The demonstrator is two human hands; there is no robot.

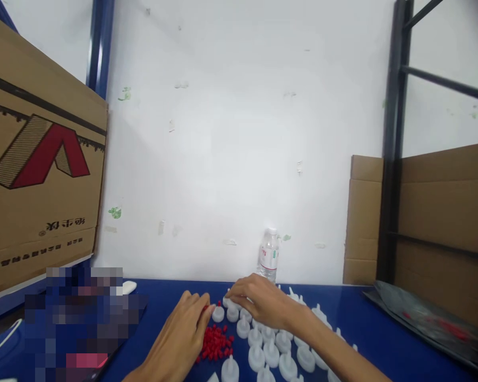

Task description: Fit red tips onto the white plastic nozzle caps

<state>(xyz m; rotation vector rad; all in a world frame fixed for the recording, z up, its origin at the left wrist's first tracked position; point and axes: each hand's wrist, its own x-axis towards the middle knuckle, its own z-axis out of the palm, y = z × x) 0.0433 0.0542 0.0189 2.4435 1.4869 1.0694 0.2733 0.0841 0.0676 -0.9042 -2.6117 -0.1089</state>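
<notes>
My left hand is over the left side of a pile of small red tip caps, with thumb and fingers pinched together. A bit of red shows at its fingertips, a small red cap. My right hand reaches across the white spouted lids, fingers curled down onto one white spouted lid at the back of the group. Its fingertips partly hide that lid. Between the hands stands a white lid with a red cap on its spout. Several more white spouted lids stand below my right forearm.
A water bottle stands against the wall at the back of the blue table. A large printed carton rises at the left. On the right lie grey plastic bags, beside a dark metal rack and cardboard.
</notes>
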